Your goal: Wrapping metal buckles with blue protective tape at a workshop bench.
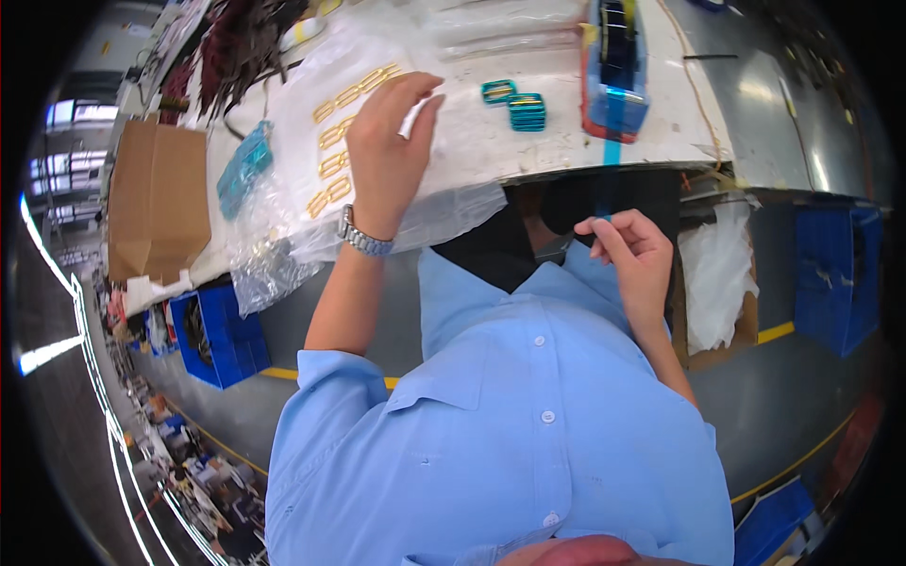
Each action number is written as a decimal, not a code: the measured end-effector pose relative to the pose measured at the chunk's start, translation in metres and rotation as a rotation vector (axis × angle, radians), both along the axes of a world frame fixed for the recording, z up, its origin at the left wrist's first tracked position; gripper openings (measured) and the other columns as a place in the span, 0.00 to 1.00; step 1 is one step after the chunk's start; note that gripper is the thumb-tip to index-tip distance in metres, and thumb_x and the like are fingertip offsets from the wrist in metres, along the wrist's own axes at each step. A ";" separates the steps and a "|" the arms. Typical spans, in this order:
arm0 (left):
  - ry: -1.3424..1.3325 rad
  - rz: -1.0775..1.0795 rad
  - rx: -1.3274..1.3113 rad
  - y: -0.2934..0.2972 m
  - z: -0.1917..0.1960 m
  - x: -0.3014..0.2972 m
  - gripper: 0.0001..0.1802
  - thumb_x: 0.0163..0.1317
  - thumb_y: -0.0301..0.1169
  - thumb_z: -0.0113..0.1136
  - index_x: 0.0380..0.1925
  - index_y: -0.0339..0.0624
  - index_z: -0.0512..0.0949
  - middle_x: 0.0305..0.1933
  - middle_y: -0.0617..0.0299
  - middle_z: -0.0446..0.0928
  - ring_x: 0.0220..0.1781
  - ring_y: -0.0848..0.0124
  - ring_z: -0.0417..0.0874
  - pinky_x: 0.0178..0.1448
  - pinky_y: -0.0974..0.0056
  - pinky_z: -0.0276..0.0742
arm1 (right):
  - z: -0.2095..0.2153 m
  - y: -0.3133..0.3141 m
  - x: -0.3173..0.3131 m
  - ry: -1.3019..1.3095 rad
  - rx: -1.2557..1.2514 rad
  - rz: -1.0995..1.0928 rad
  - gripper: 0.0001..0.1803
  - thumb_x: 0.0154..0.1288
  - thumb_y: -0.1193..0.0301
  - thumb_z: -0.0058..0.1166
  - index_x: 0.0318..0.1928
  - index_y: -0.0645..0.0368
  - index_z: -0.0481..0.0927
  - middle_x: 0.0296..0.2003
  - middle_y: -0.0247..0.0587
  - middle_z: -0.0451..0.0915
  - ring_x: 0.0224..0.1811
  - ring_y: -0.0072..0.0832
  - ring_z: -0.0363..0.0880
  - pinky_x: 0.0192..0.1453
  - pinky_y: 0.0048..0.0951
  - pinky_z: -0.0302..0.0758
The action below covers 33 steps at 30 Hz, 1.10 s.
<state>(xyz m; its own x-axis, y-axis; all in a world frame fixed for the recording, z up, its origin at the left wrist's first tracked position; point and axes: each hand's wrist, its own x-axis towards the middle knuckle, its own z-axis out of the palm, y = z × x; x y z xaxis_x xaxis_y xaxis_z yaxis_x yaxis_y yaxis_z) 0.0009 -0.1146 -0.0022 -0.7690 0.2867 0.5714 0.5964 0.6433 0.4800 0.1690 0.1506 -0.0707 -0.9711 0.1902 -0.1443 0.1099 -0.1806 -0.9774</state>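
Note:
My left hand [387,146], with a metal-band watch on its wrist, hovers over rows of gold-coloured metal buckles [332,165] laid on white sheeting. Its thumb and forefinger are apart and I see nothing between them; the other fingers are partly hidden. Just beyond the table's front edge, my right hand [637,250] pinches the end of a blue tape strip [612,156]. The strip stretches down from a blue and red tape dispenser [613,85] on the table. Between left hand and dispenser lie two small buckle bundles wrapped in teal tape [527,113], one smaller than the other.
A brown cardboard box [156,203] stands at the left, beside a teal packet [245,165] and clear plastic bags [269,269]. Dark reddish strips [236,57] lie at the far left. Blue bins [219,335] stand below the table. A cord [694,80] runs right of the dispenser.

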 end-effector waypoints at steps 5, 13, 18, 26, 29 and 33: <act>-0.094 0.207 -0.424 -0.116 0.005 0.017 0.03 0.68 0.26 0.68 0.40 0.40 0.84 0.38 0.55 0.85 0.37 0.57 0.86 0.43 0.56 0.81 | 0.001 0.001 -0.004 -0.002 -0.053 0.079 0.08 0.80 0.74 0.59 0.38 0.63 0.82 0.38 0.43 0.93 0.29 0.14 0.81 0.35 0.19 0.76; -0.126 0.044 -0.727 -0.144 0.001 0.041 0.05 0.62 0.24 0.67 0.37 0.40 0.81 0.42 0.55 0.83 0.49 0.54 0.83 0.51 0.51 0.81 | -0.006 0.004 -0.005 -0.006 -0.091 0.067 0.07 0.80 0.74 0.59 0.40 0.63 0.82 0.36 0.45 0.92 0.29 0.16 0.83 0.36 0.21 0.77; -0.090 0.030 -0.716 -0.144 0.000 0.045 0.08 0.59 0.21 0.69 0.37 0.39 0.80 0.45 0.53 0.82 0.51 0.52 0.82 0.54 0.52 0.81 | -0.008 0.002 -0.004 0.006 -0.126 0.085 0.07 0.80 0.74 0.59 0.42 0.64 0.83 0.38 0.46 0.92 0.31 0.18 0.85 0.36 0.21 0.78; -0.393 0.120 -0.463 -0.153 0.013 0.019 0.05 0.61 0.22 0.71 0.37 0.37 0.85 0.43 0.56 0.84 0.42 0.61 0.83 0.47 0.61 0.79 | -0.007 0.004 -0.001 0.025 -0.146 0.076 0.07 0.81 0.74 0.59 0.42 0.64 0.82 0.39 0.46 0.92 0.32 0.18 0.86 0.37 0.21 0.79; -0.440 0.115 -0.393 -0.122 0.040 0.017 0.05 0.65 0.24 0.72 0.40 0.37 0.87 0.44 0.64 0.83 0.38 0.77 0.80 0.42 0.69 0.75 | -0.005 0.004 0.001 0.029 -0.149 0.067 0.07 0.81 0.74 0.58 0.42 0.64 0.82 0.40 0.46 0.92 0.33 0.19 0.86 0.38 0.22 0.80; -0.721 -0.067 0.015 -0.055 0.057 0.028 0.04 0.72 0.25 0.68 0.41 0.34 0.86 0.38 0.67 0.82 0.35 0.82 0.77 0.40 0.73 0.72 | -0.007 0.004 0.003 0.046 -0.154 0.057 0.07 0.82 0.74 0.57 0.44 0.65 0.82 0.42 0.46 0.92 0.36 0.20 0.87 0.41 0.23 0.82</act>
